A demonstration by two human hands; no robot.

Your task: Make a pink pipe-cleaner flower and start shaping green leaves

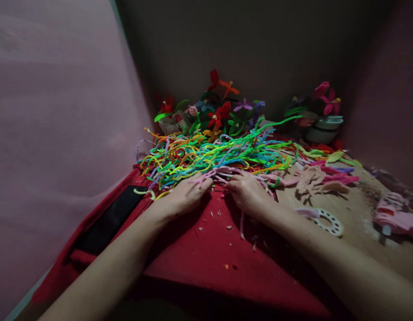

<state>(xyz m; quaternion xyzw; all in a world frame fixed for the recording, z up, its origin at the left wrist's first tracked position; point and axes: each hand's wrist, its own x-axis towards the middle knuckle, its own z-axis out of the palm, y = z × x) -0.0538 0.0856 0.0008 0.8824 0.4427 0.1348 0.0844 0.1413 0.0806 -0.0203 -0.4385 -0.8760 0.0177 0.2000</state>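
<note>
Pale pink fuzzy strands (223,170) span the gap between our two hands, at the near edge of the multicolour pile (206,156).

They sit just ahead of our fingers, over the red surface (200,254); long axis runs roughly side to side, bowing slightly away from us. Left hand (189,195) and right hand (249,192) are about equally near, one toward each end. Both have fingers curled inward, touching the strands; fingertips are partly hidden, so we can't tell how firmly either grips. Off to our right, well apart: pink glue gun (395,216).
</note>
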